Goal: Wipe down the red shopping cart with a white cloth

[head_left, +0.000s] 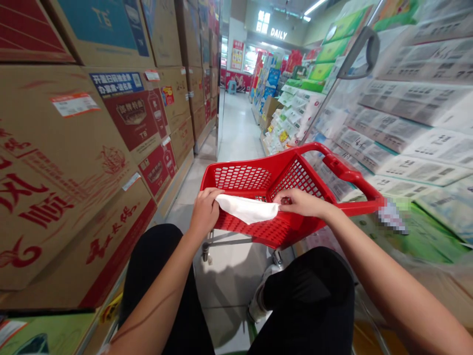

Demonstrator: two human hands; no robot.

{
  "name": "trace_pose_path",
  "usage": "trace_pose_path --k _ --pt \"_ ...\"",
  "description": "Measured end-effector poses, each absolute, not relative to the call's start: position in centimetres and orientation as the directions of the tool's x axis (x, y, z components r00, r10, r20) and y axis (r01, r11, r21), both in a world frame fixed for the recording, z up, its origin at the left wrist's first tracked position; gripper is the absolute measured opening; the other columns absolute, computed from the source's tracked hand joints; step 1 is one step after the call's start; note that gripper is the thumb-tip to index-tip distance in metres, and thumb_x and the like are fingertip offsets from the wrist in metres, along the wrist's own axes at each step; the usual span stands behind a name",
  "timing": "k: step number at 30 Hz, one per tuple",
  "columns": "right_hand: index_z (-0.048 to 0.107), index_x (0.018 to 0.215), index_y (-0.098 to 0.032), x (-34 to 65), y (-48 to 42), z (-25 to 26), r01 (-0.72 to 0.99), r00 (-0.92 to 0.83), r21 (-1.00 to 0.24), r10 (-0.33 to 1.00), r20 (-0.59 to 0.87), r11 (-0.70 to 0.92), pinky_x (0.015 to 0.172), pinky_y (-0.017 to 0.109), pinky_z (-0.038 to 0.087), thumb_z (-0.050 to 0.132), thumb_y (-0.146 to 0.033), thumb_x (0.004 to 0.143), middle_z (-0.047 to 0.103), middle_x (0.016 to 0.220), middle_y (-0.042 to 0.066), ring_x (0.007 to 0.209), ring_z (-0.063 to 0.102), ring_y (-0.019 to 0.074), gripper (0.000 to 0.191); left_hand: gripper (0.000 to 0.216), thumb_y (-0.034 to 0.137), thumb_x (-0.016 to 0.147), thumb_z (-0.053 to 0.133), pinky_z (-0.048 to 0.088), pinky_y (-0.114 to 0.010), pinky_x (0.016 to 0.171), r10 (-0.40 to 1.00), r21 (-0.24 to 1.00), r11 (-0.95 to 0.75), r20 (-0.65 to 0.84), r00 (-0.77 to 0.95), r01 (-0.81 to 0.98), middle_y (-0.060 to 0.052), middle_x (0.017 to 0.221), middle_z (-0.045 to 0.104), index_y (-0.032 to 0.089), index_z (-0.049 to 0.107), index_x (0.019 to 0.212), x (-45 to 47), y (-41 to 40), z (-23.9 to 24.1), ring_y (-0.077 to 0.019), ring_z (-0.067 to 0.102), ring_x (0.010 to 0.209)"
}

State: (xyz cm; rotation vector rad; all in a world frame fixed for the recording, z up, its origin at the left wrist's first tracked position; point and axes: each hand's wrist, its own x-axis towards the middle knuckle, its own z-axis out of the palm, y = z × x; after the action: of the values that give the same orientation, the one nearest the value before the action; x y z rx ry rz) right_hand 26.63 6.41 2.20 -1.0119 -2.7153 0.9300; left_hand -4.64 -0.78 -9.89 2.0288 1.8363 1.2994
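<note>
A white cloth, perhaps a tissue, stretches across the near rim of a red shopping basket with mesh walls. My left hand is closed on the cloth's left end, at the basket's near left corner. At the other end, my right hand pinches the cloth between thumb and fingers, above the basket's near side. The basket rides on a wheeled metal frame, and its red handle rises to the right of my right hand.
Stacked cardboard cartons wall the left side. Packs of paper goods are piled on the right, with a grey handle on a metal pole before them. Between them the tiled aisle runs ahead. My knees flank the basket.
</note>
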Motion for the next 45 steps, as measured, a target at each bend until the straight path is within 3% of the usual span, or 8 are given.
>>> trace_pose_path --k 7,18,24,30,34,38,41,45 --pt "0.064 0.125 -0.019 27.8 5.3 2.1 0.611 -0.599 -0.425 0.741 0.302 0.668 0.091 0.040 0.050 0.051 -0.041 0.095 0.069 0.117 0.011 0.100 0.065 0.0246 0.039 0.049 0.012 0.089 0.036 0.041 -0.046 0.110 0.851 0.604 -0.242 0.508 -0.133 0.759 -0.006 0.130 0.060 0.025 0.067 0.124 -4.2 -0.5 -10.1 -0.0240 0.051 0.122" --pt "0.070 0.095 -0.023 26.5 -3.3 3.6 0.533 -0.836 0.025 0.522 0.169 0.846 0.083 0.040 0.044 0.044 -0.037 0.099 0.063 0.082 0.009 0.084 0.054 0.0240 0.029 0.045 0.018 0.090 0.043 0.050 -0.042 0.093 0.879 0.553 -0.119 0.444 -0.171 0.825 -0.009 0.104 0.062 0.025 0.065 0.128 -3.4 0.4 -8.5 -0.0235 0.060 0.097" --pt "0.062 0.082 -0.021 24.0 -4.1 0.9 0.573 -0.807 -0.011 0.567 0.165 0.819 0.079 0.036 0.040 0.044 -0.033 0.098 0.060 0.082 0.007 0.083 0.052 0.0215 0.026 0.055 0.009 0.084 0.039 0.046 -0.043 0.103 0.890 0.607 -0.205 0.443 -0.112 0.768 -0.010 0.127 0.060 0.022 0.059 0.133 -3.1 -0.6 -8.4 -0.0248 0.057 0.117" --pt "0.063 0.083 -0.022 22.7 -4.7 0.6 0.449 -0.890 -0.124 0.456 0.029 0.885 0.086 0.037 0.040 0.072 -0.052 0.077 0.063 0.092 0.005 0.095 0.055 0.0241 0.032 0.036 0.033 0.094 0.043 0.043 -0.047 0.101 0.877 0.482 -0.175 0.472 -0.087 0.858 -0.009 0.122 0.062 0.024 0.063 0.123 -3.2 -2.7 -8.4 -0.0275 0.056 0.115" --pt "0.064 0.105 -0.020 20.7 -3.3 0.5 0.539 -0.826 -0.036 0.537 0.171 0.841 0.088 0.038 0.041 0.054 -0.049 0.093 0.063 0.104 0.011 0.101 0.053 0.0265 0.033 0.039 0.043 0.097 0.039 0.042 -0.044 0.099 0.903 0.384 -0.243 0.424 0.064 0.891 -0.010 0.116 0.065 0.022 0.062 0.122 -3.6 -2.5 -9.3 -0.0265 0.058 0.109" --pt "0.054 0.129 -0.018 17.2 -1.1 -1.5 0.648 -0.732 0.008 0.620 0.283 0.761 0.092 0.039 0.043 0.046 -0.050 0.098 0.061 0.120 0.014 0.110 0.053 0.0279 0.045 0.043 0.040 0.099 0.035 0.042 -0.039 0.098 0.870 0.481 -0.286 0.492 0.014 0.829 -0.010 0.124 0.063 0.019 0.052 0.133 -4.3 -1.9 -10.2 -0.0236 0.058 0.115" --pt "0.058 0.124 -0.018 14.6 0.0 -3.7 0.733 -0.661 0.031 0.700 0.272 0.680 0.087 0.037 0.044 0.040 -0.054 0.099 0.065 0.114 0.014 0.106 0.058 0.0282 0.047 0.043 0.036 0.101 0.030 0.042 -0.038 0.096 0.842 0.518 -0.266 0.536 -0.066 0.813 -0.010 0.115 0.067 0.016 0.051 0.133 -4.4 -1.4 -10.7 -0.0226 0.060 0.111" --pt "0.066 0.100 -0.017 13.7 1.0 -5.0 0.874 -0.485 0.071 0.852 0.199 0.481 0.075 0.034 0.043 0.031 -0.062 0.099 0.071 0.088 0.014 0.081 0.067 0.0260 0.058 0.042 0.041 0.100 0.032 0.040 -0.039 0.087 0.868 0.373 -0.199 0.496 -0.014 0.906 -0.011 0.108 0.069 0.017 0.058 0.122 -4.1 -1.0 -10.5 -0.0261 0.062 0.103"
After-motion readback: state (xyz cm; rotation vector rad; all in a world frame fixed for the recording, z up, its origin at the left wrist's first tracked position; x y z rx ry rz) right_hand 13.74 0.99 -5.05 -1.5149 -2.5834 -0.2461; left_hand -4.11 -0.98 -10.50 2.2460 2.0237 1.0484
